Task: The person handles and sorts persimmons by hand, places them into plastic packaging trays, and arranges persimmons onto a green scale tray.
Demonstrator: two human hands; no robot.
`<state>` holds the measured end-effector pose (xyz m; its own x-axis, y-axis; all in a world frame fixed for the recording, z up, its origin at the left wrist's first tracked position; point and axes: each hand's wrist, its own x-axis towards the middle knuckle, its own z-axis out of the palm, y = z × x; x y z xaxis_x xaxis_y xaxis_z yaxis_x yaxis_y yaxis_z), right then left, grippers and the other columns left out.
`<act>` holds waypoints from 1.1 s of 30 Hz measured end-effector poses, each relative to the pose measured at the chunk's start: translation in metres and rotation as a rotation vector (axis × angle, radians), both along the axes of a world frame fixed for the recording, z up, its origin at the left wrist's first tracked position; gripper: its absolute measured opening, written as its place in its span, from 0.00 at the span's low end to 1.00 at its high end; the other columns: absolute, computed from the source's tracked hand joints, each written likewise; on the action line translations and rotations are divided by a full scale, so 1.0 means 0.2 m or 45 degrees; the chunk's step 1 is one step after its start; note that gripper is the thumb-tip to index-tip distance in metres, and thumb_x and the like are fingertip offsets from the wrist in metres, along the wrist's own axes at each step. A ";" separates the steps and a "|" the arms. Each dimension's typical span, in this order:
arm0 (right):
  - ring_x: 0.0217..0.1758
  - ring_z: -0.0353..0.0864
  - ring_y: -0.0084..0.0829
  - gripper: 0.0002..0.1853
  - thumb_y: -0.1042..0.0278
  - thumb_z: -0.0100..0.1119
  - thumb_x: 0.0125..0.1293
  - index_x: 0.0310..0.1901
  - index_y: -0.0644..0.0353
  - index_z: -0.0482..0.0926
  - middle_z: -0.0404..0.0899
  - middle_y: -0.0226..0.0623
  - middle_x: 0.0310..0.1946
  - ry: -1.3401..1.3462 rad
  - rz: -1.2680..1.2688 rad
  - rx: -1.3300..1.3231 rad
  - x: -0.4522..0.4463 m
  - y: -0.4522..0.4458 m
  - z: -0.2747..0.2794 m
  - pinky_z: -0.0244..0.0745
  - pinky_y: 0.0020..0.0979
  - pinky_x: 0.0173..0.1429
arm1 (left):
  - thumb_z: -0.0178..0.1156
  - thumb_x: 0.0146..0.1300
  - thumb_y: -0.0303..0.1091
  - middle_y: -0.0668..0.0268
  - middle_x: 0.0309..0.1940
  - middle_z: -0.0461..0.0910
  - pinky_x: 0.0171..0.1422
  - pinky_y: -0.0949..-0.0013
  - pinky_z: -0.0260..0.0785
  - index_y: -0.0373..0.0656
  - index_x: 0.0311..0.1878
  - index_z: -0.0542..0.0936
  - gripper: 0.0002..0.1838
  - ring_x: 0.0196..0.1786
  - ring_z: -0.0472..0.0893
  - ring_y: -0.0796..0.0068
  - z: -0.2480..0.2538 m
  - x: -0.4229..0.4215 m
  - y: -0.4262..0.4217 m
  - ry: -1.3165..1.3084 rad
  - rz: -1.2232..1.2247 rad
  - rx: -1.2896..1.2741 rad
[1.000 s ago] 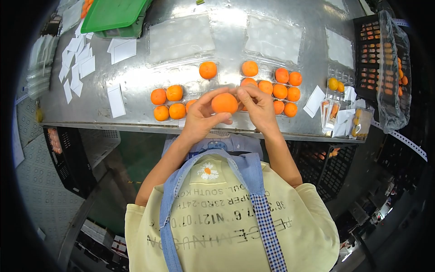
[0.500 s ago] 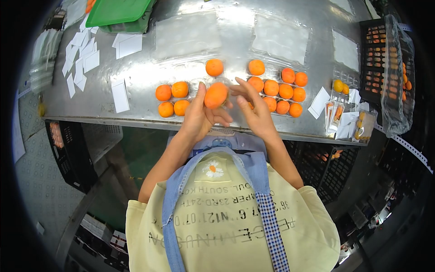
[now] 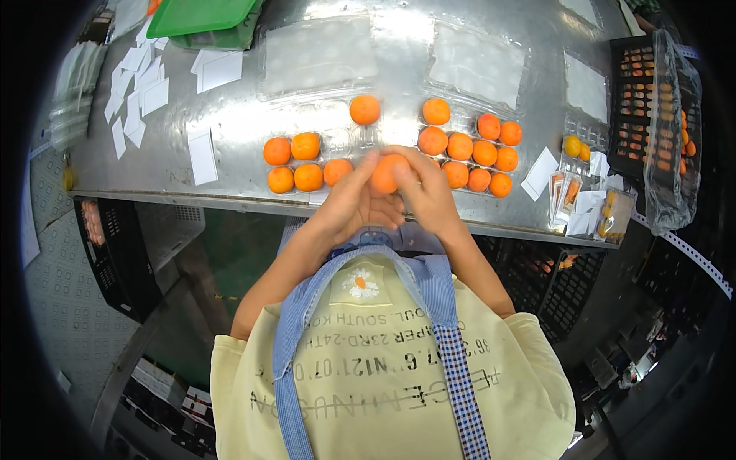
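Above the near edge of the worktop [image 3: 165, 169], about midway along it, one orange [image 3: 387, 175] sits between the left hand [image 3: 346, 202] and the right hand [image 3: 431, 188]; the right fingers and thumb are clamped on its top and right side, while the left thumb rests against its left side and the left fingers curl loosely below; left of the hands, near that edge, a clear plastic container [image 3: 342, 144] holds six visible oranges, one standing apart at its far right corner; right of the hands, a second group of oranges [image 3: 460, 146] sits closely packed in clear plastic; white cards [image 3: 202, 156] lie towards the left edge, a green plastic box [image 3: 203, 21] stands by the far left corner, and a black crate [image 3: 636, 100] stands at the right edge.
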<state>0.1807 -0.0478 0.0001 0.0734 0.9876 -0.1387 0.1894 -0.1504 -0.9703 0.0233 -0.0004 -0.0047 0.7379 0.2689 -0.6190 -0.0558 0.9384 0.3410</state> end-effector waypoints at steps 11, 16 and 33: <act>0.54 0.75 0.36 0.17 0.65 0.55 0.65 0.52 0.64 0.76 0.77 0.42 0.49 0.018 0.009 -0.025 0.07 0.01 -0.01 0.68 0.32 0.59 | 0.38 0.73 0.54 0.54 0.44 0.78 0.44 0.69 0.78 0.39 0.59 0.66 0.27 0.41 0.82 0.69 0.02 0.03 -0.03 0.094 0.117 0.131; 0.57 0.73 0.42 0.29 0.72 0.69 0.50 0.56 0.61 0.72 0.73 0.44 0.54 -0.341 0.121 0.235 0.09 0.02 0.04 0.68 0.35 0.60 | 0.53 0.69 0.36 0.55 0.51 0.75 0.50 0.68 0.76 0.41 0.62 0.63 0.21 0.50 0.79 0.70 0.03 0.06 -0.05 0.196 0.337 0.540; 0.48 0.76 0.42 0.30 0.74 0.73 0.41 0.51 0.59 0.75 0.75 0.41 0.48 -0.604 0.038 0.472 -0.02 0.01 0.01 0.74 0.36 0.49 | 0.52 0.70 0.38 0.54 0.47 0.76 0.40 0.71 0.78 0.40 0.57 0.65 0.17 0.41 0.82 0.69 0.00 -0.02 -0.02 0.238 0.333 0.598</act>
